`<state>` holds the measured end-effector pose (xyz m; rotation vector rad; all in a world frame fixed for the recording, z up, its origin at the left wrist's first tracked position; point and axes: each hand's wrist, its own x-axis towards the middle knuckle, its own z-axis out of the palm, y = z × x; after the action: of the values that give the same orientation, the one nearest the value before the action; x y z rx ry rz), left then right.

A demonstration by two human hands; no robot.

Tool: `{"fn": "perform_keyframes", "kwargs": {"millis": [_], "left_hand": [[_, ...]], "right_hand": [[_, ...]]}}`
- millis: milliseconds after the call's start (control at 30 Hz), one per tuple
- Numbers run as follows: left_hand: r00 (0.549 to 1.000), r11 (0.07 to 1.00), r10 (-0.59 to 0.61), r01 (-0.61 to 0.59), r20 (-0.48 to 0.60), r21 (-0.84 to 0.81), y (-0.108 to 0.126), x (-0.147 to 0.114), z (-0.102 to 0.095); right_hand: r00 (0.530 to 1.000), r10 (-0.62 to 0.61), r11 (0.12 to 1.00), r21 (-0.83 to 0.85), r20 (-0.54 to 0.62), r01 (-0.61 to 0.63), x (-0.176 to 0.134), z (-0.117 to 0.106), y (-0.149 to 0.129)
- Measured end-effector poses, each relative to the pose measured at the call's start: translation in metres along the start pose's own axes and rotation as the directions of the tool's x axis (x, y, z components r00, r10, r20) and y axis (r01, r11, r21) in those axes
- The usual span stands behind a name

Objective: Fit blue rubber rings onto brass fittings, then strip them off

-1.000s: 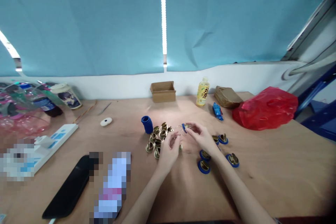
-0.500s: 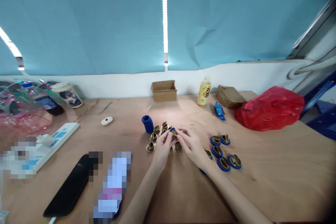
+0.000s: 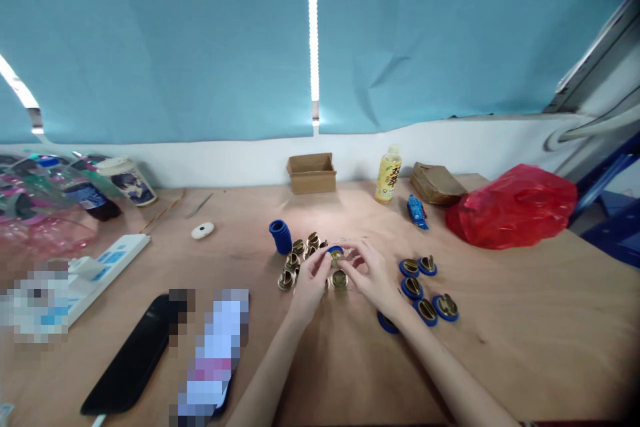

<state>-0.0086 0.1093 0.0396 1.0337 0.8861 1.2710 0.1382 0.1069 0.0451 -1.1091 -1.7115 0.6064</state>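
Note:
Between my hands is a round brass-coloured metal piece (image 3: 337,259) with a blue ring along its far edge. My left hand (image 3: 311,283) pinches it from the left, thumb and fingers closed. On the other side my right hand (image 3: 373,278) has its fingertips closed on the same piece. Several bare brass-coloured pieces (image 3: 287,279) lie around and behind my left hand, some partly hidden. A stack of blue rings (image 3: 281,237) stands just beyond them. To the right of my right hand lie several brass-coloured pieces with blue rings (image 3: 445,307); my forearm partly covers one.
A small cardboard box (image 3: 313,181), a yellow drink bottle (image 3: 389,177), a blue wrapper (image 3: 417,212) and a red plastic bag (image 3: 513,213) stand along the back. At left are a power strip (image 3: 123,253), a white disc (image 3: 203,231), a black phone (image 3: 131,360) and another pixelated phone (image 3: 215,357).
The held piece has shifted slightly right and tilted, so more of its face and blue ring shows. My right fingers have moved along its edge. The lying pieces have stayed put.

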Motion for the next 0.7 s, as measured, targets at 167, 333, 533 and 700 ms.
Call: {"fn": "perform_keyframes", "kwargs": {"millis": [167,333,533,700], "left_hand": [[0.994,0.996,0.076,-0.079,0.085,0.042,0.0041,-0.0014,0.0012],[0.989,0.993,0.088,-0.097,0.116,0.074,0.0066,-0.0026,0.0024],[0.991,0.995,0.072,-0.079,0.116,0.057,0.0043,-0.0024,0.0019],[0.991,0.993,0.065,-0.076,0.121,0.086,0.0035,-0.0020,0.0006]], "right_hand": [[1.000,0.003,1.000,0.018,-0.001,-0.003,0.0011,-0.0010,-0.0025],[1.000,0.003,0.999,0.032,-0.004,-0.003,0.0016,-0.0028,-0.0061],[0.999,-0.024,0.999,0.034,-0.032,0.025,0.0015,-0.0036,-0.0082],[0.999,-0.022,0.999,0.027,-0.045,0.023,0.0010,-0.0032,-0.0091]]}}
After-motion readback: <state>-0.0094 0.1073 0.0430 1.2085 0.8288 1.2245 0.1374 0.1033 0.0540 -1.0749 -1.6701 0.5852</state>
